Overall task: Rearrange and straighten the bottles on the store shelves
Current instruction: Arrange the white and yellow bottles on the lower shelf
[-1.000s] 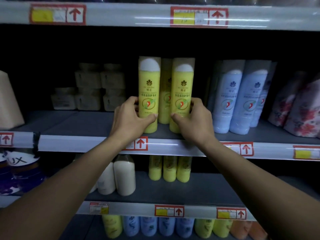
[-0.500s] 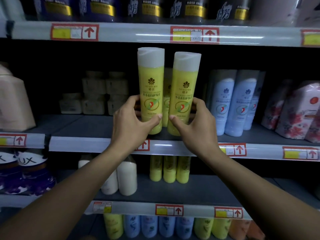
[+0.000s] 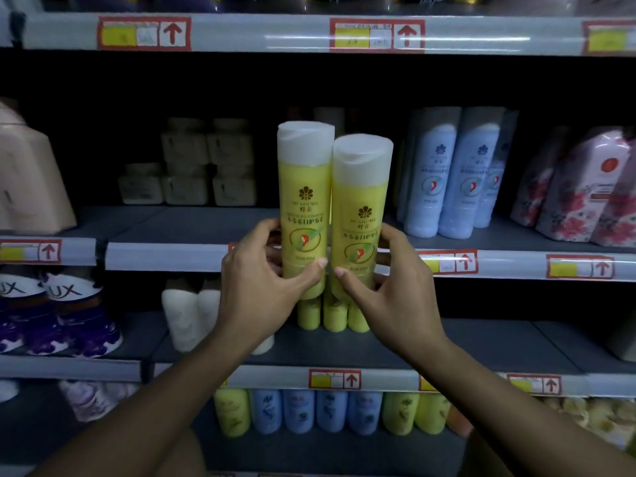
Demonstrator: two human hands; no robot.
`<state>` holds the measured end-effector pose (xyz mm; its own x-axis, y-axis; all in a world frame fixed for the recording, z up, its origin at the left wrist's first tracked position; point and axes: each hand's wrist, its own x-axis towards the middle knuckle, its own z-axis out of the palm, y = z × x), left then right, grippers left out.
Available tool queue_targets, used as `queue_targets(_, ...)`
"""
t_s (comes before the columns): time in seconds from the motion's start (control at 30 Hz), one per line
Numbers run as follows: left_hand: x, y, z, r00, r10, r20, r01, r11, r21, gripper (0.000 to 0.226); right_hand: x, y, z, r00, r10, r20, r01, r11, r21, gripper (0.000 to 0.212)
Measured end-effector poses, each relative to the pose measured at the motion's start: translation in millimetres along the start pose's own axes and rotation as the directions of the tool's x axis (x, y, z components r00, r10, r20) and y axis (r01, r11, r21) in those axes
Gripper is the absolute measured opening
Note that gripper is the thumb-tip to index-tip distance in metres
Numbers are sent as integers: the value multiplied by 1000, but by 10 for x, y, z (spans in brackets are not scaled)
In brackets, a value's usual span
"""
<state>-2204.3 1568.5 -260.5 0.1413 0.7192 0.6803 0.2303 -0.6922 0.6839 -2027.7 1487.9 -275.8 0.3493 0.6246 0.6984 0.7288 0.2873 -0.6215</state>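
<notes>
Two tall yellow bottles with white caps are held upright side by side, touching, in front of the middle shelf (image 3: 165, 256). My left hand (image 3: 261, 287) grips the lower part of the left yellow bottle (image 3: 303, 197). My right hand (image 3: 389, 290) grips the lower part of the right yellow bottle (image 3: 359, 204), which sits slightly lower. Both bottles hang in the air in front of the shelf edge, their bases level with the gap below it. Behind them, deep in the shelf, a dim pale-capped bottle (image 3: 328, 115) stands mostly hidden.
Pale blue bottles (image 3: 447, 173) stand right of the gap, floral pouches (image 3: 578, 187) farther right. Small beige jars (image 3: 206, 166) and a large beige container (image 3: 27, 173) stand left. Small yellow bottles (image 3: 332, 320) and white bottles (image 3: 186, 315) fill the shelf below.
Both hands have pulled the two yellow bottles off the middle shelf toward me and lower, bringing them together until they touch.
</notes>
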Motion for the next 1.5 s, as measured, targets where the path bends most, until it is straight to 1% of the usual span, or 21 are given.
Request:
queue_targets(0.13,-269,-142,14,999,11,35,-12,999,31,58,-278,168,42,997,47,60,-49,999,23,56)
queue_targets(0.23,-471,-270,45,998,-6,62,3,999,48,59,-454,323,105,992,75,98,-76,997,6,60)
queue_targets(0.5,-890,-694,257,976,-152,153,150,988,30,59,-820,665,333,969,150,199,-155,988,10,60)
queue_targets(0.73,-1043,-1120,447,947,-236,217,223,971,83,54,-969,1067,564,937,234,260,-233,972,-35,61)
queue_targets(0.87,-1028,-1339,560,934,-268,237,245,962,122,56,-950,1236,673,913,275,302,-267,961,-67,60)
queue_targets(1.03,-927,-1530,709,925,-274,263,245,960,136,58,-795,1375,771,906,314,283,-298,950,-97,58)
queue_targets(1.3,-619,-1660,921,939,-275,208,233,950,208,58,-515,1512,946,889,390,240,-368,920,-134,57)
queue_targets(1.5,-631,-1829,1074,937,-323,132,288,929,231,60,-513,1592,1104,883,422,207,-400,906,-142,59)
